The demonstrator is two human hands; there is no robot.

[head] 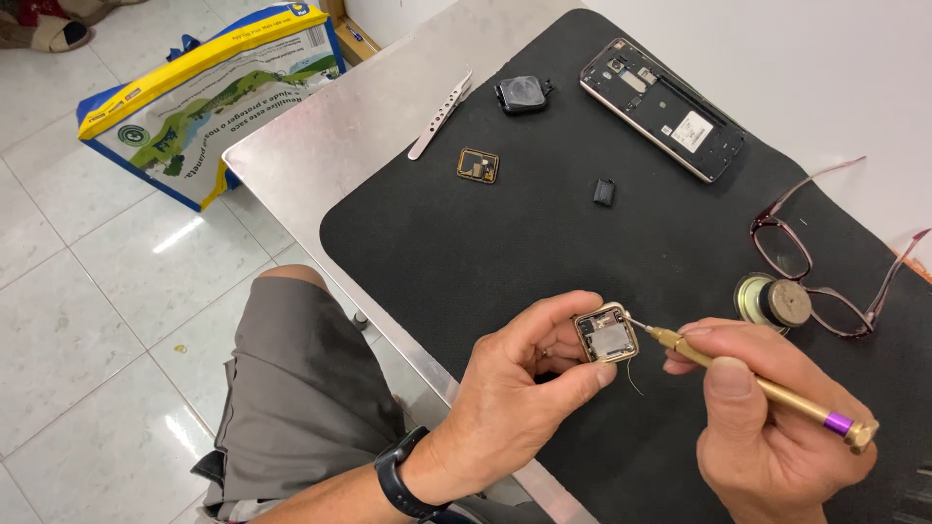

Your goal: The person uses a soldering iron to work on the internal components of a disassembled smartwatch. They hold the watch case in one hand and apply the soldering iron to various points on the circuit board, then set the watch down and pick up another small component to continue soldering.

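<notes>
Two hands work over a black mat (544,233) laid on a grey desk (320,126), and the scene reads from nine o'clock to three. Far out at ten o'clock, on the tiled floor (87,320), stands a blue and yellow printed bag (209,97). On the desk near eleven o'clock lie metal tweezers (442,114), with a small gold-rimmed square part (478,165) just beside the mat's edge and a dark square module (521,94) above it. At one o'clock rests an opened phone frame (662,109); a small black piece (604,192) sits apart, lower on the mat.

Down at six o'clock the left hand (515,408), with a dark watch on its wrist, pinches an opened gold watch case (605,334) between thumb and fingers, its inner parts facing up. The right hand (767,427) is closed around a brass screwdriver (748,380) with a purple band, held like a pen, its tip touching the case's upper right corner. At three o'clock a round magnet-like disc (774,303) sits against a pair of reddish glasses (835,272).

To do this well, I judge the driver should stand straight in line with the screw, pressed lightly, and be turned by the fingertips alone. The left hand's grip should stay firm and low over the mat, so a freed screw lands where it can be found.
</notes>
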